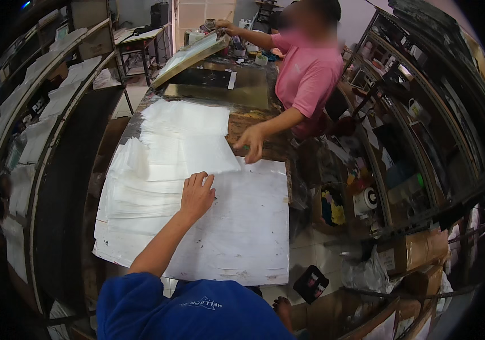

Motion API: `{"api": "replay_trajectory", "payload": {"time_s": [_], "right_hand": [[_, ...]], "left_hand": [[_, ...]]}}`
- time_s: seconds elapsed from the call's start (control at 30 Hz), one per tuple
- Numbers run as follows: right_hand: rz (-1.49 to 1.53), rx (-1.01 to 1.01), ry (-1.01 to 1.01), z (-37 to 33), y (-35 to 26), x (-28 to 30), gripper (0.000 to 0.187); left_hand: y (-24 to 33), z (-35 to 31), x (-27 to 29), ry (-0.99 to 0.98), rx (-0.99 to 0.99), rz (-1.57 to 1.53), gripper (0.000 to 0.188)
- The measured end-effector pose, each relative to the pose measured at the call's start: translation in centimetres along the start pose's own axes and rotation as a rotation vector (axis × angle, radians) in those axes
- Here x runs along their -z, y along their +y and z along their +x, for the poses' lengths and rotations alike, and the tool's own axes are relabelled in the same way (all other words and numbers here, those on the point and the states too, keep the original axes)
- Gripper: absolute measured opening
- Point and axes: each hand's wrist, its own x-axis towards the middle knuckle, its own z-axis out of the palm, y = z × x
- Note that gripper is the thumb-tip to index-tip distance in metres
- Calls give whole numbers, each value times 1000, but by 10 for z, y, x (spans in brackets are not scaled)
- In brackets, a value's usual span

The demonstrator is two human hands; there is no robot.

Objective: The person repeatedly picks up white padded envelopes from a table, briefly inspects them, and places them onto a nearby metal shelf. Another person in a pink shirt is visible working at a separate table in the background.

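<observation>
My left hand (197,198) rests palm down at the near edge of a white sheet (213,154), fingers slightly bent and apart. That sheet lies on several overlapping white sheets (143,195) spread over the table's left side. Beneath my wrist is a large white board (242,226) with dark specks. What looks like my right hand (282,306) hangs low in shadow beside my blue shirt; its fingers are too dark to read. Across the table, a co-worker's hand (252,141) reaches by the sheet's right corner. Their other hand (228,27) holds up a wood-edged screen frame (191,59).
Beyond the sheets lie a dark flat panel (219,93) and a white tub (261,59). Shelving with sheets (38,136) lines the left side; a cluttered metal rack (407,107) stands right. Cardboard boxes (421,249) and a black printed item (311,283) sit at lower right.
</observation>
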Motion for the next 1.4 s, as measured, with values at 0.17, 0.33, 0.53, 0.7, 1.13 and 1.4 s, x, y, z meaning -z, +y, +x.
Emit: {"api": "replay_trajectory", "payload": {"time_s": [0.17,0.33,0.53,0.7,1.13,1.4], "right_hand": [[250,82,77,4,-18,16,21],[342,199,150,-25,-83,11,15],[362,591,176,-56,-169,-14,12],[-76,662,-414,-132,-237,-107,37],[-8,661,-582,-134,-252,-192,18],[131,651,-449,-143,-250,-127,9]], "left_hand": [[-7,-6,-27,-257,-163,175,27],[-27,-9,-52,-315,60,184,14],[-26,-14,-49,-353,-161,160,8],[40,-50,-25,-379,-252,-6,5],[127,-111,54,-437,-330,-702,11],[130,-133,-32,-800,1375,-2154,48]]}}
